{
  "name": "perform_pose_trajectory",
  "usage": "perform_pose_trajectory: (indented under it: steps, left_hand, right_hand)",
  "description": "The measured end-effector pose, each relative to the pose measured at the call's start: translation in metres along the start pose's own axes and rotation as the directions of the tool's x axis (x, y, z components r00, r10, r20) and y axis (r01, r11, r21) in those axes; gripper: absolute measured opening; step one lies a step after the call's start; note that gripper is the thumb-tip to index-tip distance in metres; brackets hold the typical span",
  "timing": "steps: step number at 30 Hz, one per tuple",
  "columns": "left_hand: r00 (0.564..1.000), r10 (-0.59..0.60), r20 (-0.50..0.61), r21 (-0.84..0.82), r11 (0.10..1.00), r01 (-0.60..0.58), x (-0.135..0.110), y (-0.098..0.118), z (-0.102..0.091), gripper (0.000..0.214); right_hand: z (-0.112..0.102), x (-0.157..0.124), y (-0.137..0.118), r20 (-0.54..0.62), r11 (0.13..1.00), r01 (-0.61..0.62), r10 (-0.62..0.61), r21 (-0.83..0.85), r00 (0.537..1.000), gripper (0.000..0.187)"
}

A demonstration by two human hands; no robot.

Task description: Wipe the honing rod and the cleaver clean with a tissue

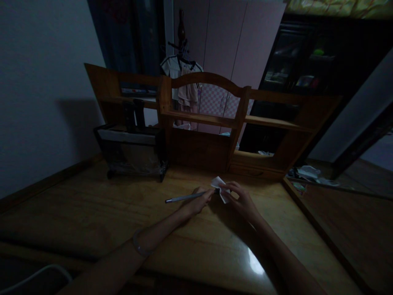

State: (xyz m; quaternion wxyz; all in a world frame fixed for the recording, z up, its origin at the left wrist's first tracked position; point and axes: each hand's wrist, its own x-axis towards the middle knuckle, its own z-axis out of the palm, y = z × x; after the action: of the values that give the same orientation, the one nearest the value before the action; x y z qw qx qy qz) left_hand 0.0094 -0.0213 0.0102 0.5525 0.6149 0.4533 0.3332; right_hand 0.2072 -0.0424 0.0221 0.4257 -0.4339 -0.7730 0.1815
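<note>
My left hand is closed around a slim grey pen, whose back end points left. At the pen's dark right end, a small white piece of tissue or paper is pinched by my right hand. The white piece is folded around or against that end; the fingers partly hide the contact. Both hands are held close together over the wooden desk.
A wooden shelf unit stands along the back of the desk. At its left is a black-framed object with a clear plastic covering. Clothes hang behind it, before a pink wardrobe. The room is dim.
</note>
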Motion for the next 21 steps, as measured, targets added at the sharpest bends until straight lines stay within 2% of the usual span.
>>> perform_pose_trajectory:
  steps: [8, 14, 21]
  left_hand:
    - [0.999, 0.000, -0.052, 0.051, 0.999, 0.002, 0.000, -0.001, -0.001, 0.044]
    - [0.999, 0.011, -0.037, 0.066, 0.998, -0.008, 0.002, -0.005, -0.001, 0.045]
    - [0.999, 0.021, -0.029, 0.054, 0.998, -0.019, 0.006, -0.013, 0.001, 0.044]
  right_hand:
    - [0.007, 0.000, 0.008, -0.041, 0.994, 0.046, -0.050, -0.095, 0.998, 0.021]
    - [0.006, -0.001, 0.012, -0.074, 0.984, 0.061, -0.075, -0.168, 0.994, 0.015]
    - [0.003, 0.002, 0.006, -0.081, 0.969, 0.084, -0.106, -0.233, 0.991, 0.012]
